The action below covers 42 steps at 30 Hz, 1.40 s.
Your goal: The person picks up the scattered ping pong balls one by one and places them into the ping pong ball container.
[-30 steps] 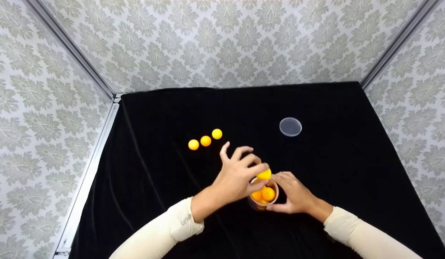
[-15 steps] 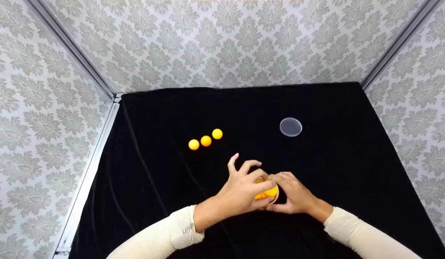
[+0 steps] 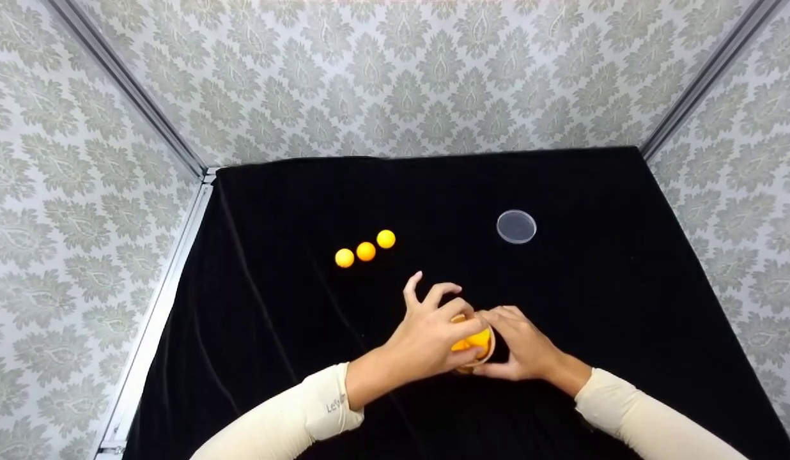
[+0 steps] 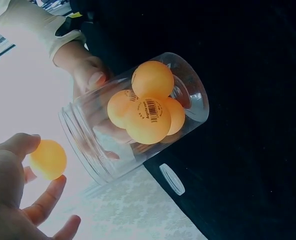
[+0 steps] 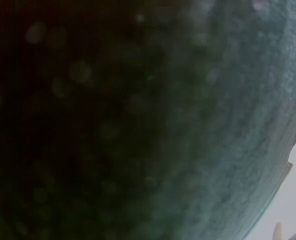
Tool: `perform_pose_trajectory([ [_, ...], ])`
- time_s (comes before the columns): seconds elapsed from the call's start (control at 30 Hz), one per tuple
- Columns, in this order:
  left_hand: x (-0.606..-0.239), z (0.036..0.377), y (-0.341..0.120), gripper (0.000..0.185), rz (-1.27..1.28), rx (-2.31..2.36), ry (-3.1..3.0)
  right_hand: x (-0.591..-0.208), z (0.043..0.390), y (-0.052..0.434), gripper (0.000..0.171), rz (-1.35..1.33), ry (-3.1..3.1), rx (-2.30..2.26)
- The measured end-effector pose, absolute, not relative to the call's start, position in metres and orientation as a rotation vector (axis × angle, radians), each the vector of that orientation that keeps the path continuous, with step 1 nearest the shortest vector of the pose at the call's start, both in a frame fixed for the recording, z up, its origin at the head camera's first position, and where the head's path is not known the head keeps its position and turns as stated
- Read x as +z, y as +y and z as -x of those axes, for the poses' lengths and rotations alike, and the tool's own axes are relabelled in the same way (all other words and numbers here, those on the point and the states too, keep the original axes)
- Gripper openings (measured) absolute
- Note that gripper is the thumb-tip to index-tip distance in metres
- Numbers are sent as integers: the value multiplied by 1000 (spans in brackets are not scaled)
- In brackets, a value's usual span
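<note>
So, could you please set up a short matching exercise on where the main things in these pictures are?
Things:
1. clear jar
2. round lid
3. row of three orange balls
4. single orange ball

Places:
A. flat on the black cloth, far right of the hands
B. pinched in the left hand
C. gripped by the right hand
D. loose on the cloth, beyond the left hand

Pairs: 1-C, 2-A, 3-D, 4-B
</note>
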<state>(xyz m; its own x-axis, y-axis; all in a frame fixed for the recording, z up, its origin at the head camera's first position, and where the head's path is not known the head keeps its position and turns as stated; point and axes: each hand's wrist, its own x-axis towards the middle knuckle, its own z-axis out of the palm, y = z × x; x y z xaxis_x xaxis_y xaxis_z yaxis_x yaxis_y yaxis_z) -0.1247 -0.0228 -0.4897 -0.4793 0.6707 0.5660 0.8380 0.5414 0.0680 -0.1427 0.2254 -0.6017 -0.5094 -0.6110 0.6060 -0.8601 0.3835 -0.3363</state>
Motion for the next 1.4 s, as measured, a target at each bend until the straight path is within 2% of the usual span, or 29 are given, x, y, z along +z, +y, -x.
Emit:
perform_pose_trajectory([
  [0.27,-491,126,-24,39,1192,-457,-2315,-602,142,227,88,-1257,-2274,889],
  [0.9,-484,135,-31,27,1135,-470,-2323,-601,143,226,92,-1266,-2269,886],
  [1.4,-494,170,-55,32,913,-495,-2403,-599,142,225,92,-1258,-2291,886],
])
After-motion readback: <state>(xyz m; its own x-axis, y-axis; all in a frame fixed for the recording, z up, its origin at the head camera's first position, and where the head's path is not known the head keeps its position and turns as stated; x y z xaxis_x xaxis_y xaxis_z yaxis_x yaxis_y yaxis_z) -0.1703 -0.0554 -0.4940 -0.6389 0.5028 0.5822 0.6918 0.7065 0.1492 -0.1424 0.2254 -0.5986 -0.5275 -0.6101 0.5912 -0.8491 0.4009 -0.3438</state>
